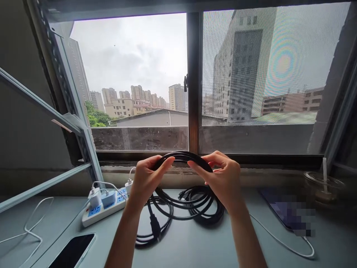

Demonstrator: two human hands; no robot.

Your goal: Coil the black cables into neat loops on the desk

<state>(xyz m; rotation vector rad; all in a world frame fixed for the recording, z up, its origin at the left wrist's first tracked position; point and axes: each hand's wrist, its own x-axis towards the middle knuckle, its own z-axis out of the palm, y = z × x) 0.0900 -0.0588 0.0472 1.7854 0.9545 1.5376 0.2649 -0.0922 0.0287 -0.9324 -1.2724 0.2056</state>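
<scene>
A coiled black cable [182, 215] is held up above the table between my two hands. My left hand [149, 175] is closed around the coil's upper left side, thumb along the top. On the upper right side, my right hand [220, 175] grips the same loops. One end with a black connector [155, 226] hangs down below my left hand. Behind and beneath, a second black cable coil [216, 219] lies on the table to the right. More black loops [142, 243] rest at the left; whether they belong to the held cable I cannot tell.
A white power strip [104, 208] with plugged-in chargers stands at the left, near a phone [72, 251]. At the right lie a dark tablet-like device [281, 208] with a white cable [281, 243] and a clear cup [323, 186] with a straw. A window [192, 82] is behind.
</scene>
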